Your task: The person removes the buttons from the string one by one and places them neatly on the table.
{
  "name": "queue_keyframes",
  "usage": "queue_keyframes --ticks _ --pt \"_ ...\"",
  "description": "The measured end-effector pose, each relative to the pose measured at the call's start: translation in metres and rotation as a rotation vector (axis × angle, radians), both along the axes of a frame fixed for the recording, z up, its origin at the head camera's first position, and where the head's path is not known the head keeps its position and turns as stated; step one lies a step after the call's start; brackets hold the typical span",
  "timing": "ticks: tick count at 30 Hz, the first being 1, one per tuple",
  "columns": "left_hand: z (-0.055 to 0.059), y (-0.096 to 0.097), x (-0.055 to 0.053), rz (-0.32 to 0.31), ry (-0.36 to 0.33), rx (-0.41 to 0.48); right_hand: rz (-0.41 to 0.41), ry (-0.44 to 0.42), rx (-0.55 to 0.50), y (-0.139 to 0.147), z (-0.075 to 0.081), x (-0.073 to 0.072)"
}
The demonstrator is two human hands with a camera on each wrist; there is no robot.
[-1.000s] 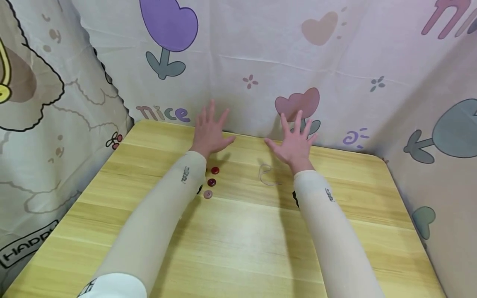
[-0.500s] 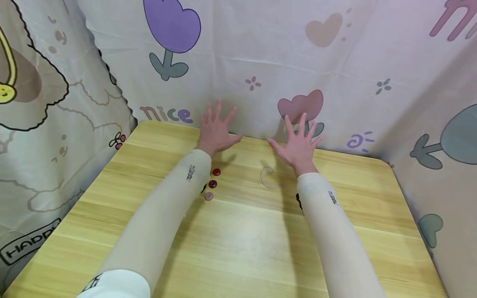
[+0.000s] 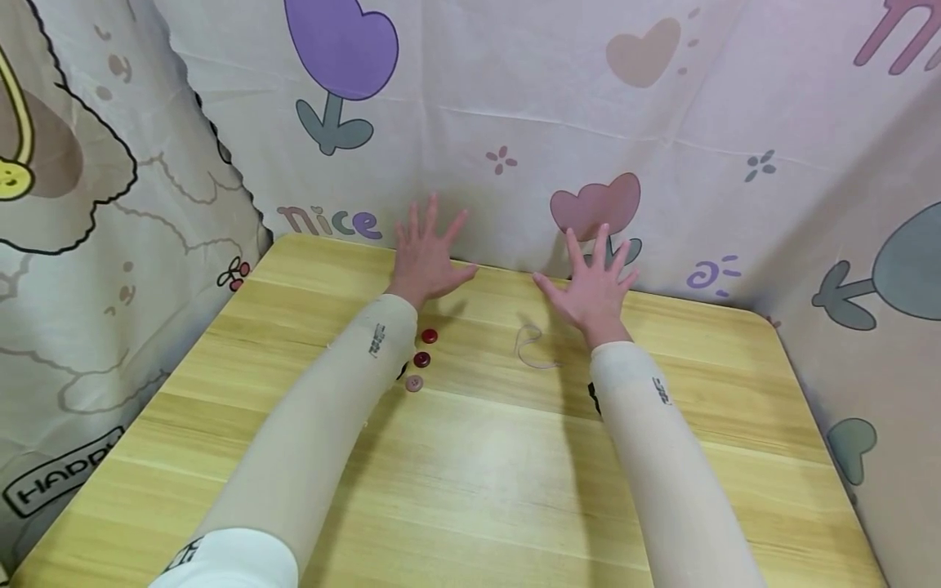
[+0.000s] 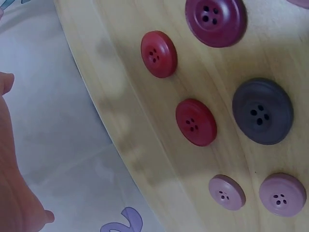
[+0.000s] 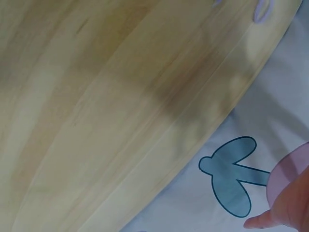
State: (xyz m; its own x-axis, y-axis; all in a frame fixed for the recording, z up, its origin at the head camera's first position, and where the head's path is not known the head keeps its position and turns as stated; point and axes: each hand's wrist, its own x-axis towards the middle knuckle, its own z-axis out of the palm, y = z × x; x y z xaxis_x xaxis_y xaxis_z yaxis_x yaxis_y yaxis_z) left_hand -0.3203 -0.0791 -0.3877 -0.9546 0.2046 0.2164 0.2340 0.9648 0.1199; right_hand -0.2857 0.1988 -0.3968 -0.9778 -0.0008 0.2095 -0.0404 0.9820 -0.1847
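Fingers spread, my left hand [image 3: 426,257] is held over the table's far edge on the left and holds nothing. Its wrist lies above several round four-hole buttons, most of them hidden by the sleeve in the head view. The left wrist view shows a red button [image 4: 196,123], a dark grey button [image 4: 263,111], a maroon button [image 4: 216,19] and a small pink button [image 4: 227,192], among others. My right hand [image 3: 591,290], also empty with fingers spread, is at the far edge on the right. Left of its wrist lies a thin, pale, curved cord [image 3: 524,351], purplish in the right wrist view.
The wooden table [image 3: 470,482] has light yellow planks and rounded far corners. A printed cloth [image 3: 456,73] hangs right behind its far edge, and more cloth hangs along the left and right sides.
The head view has shifted slightly, so everything appears a little further right. Both hands keep their fingers spread at the far edge; the visible buttons and cord stay where they lie.
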Motion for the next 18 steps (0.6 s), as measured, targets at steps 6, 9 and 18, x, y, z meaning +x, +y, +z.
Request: queue_keyframes --ticks 6,9,18 --pt "-0.002 -0.002 0.000 0.006 -0.006 -0.029 -0.005 0.003 -0.009 0.001 -0.002 0.002" --pt "-0.004 0.013 -0.004 -0.038 0.001 -0.039 -0.057 0.002 -0.004 0.016 -0.004 0.012" --pt "-0.008 0.008 -0.004 -0.031 -0.001 -0.041 -0.051 -0.002 0.007 0.014 -0.008 0.011"
